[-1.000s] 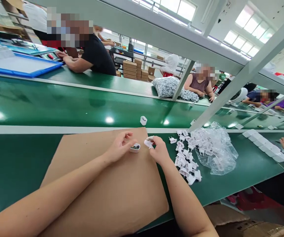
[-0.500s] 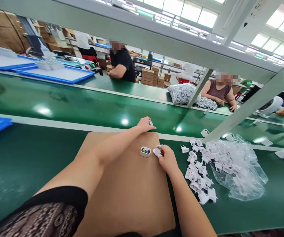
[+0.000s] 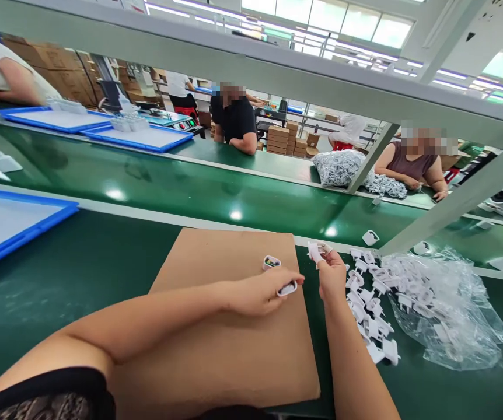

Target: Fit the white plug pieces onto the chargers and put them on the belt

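Observation:
My left hand [image 3: 258,291] rests on the brown cardboard sheet [image 3: 216,350], its fingers closed on a small white charger shell [image 3: 287,287]. A second open shell [image 3: 271,262] with parts inside lies on the sheet just beyond it. My right hand [image 3: 331,274] is raised at the sheet's right edge and pinches a white plug piece [image 3: 315,251] between its fingertips. To the right of that hand lies a heap of white plug pieces [image 3: 367,297], spilling from a clear plastic bag [image 3: 444,309].
A blue-rimmed tray [image 3: 15,224] lies at the left on the green bench. The green conveyor belt [image 3: 168,186] runs behind, carrying a white shell [image 3: 370,237]. Slanted metal frame struts [image 3: 453,204] cross at the right. Several people work along the far side.
My left hand came back from the belt with a white shell and now holds it on the cardboard. My right hand rose a little with its plug piece. The view shifted left.

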{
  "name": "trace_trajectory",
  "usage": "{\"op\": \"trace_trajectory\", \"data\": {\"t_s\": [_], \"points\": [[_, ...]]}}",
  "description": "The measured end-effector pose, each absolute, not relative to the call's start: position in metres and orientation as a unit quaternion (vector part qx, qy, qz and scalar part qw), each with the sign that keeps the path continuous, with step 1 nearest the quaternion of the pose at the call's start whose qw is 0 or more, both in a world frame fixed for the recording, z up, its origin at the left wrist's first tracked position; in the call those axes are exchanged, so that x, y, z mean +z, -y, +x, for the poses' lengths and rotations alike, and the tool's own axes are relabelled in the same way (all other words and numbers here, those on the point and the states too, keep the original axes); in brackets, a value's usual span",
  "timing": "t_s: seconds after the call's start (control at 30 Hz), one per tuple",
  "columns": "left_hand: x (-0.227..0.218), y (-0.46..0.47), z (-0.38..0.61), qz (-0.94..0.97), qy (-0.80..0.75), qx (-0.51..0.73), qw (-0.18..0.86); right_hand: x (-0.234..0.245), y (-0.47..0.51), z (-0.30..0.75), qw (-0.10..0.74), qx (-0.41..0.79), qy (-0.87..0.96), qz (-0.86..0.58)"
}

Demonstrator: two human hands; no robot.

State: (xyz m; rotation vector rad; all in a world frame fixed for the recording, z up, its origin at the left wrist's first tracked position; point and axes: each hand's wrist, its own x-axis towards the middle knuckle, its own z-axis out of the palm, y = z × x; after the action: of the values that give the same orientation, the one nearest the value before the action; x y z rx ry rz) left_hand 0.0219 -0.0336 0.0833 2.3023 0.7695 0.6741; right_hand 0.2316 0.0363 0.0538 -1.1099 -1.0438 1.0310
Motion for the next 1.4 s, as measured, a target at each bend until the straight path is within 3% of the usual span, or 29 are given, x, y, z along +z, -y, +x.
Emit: {"op": "trace_trajectory", "data": {"t_s": [0.13, 0.27, 0.57, 1.07, 1.4], "points": [[0.05, 0.059, 0.019, 0.849, -0.339, 0.239, 0.328, 0.069, -0.023, 0.229, 0.557, 0.536, 0.464, -0.432], [0.018, 0.054, 0.012, 0.771, -0.375, 0.346, 0.38, 0.076, -0.011, 0.221, 0.488, 0.543, 0.531, -0.43], [0.006, 0.043, 0.005, 0.726, -0.387, 0.449, 0.348, 0.087, 0.011, 0.218, 0.286, 0.357, 0.792, -0.405], [0.014, 0.04, 0.002, 0.708, -0.385, 0.432, 0.405, 0.089, 0.023, 0.203, 0.208, 0.151, 0.897, -0.361], [0.013, 0.039, 0.003, 0.71, -0.393, 0.424, 0.402, 0.086, 0.024, 0.198, 0.199, 0.119, 0.907, -0.352]]}}
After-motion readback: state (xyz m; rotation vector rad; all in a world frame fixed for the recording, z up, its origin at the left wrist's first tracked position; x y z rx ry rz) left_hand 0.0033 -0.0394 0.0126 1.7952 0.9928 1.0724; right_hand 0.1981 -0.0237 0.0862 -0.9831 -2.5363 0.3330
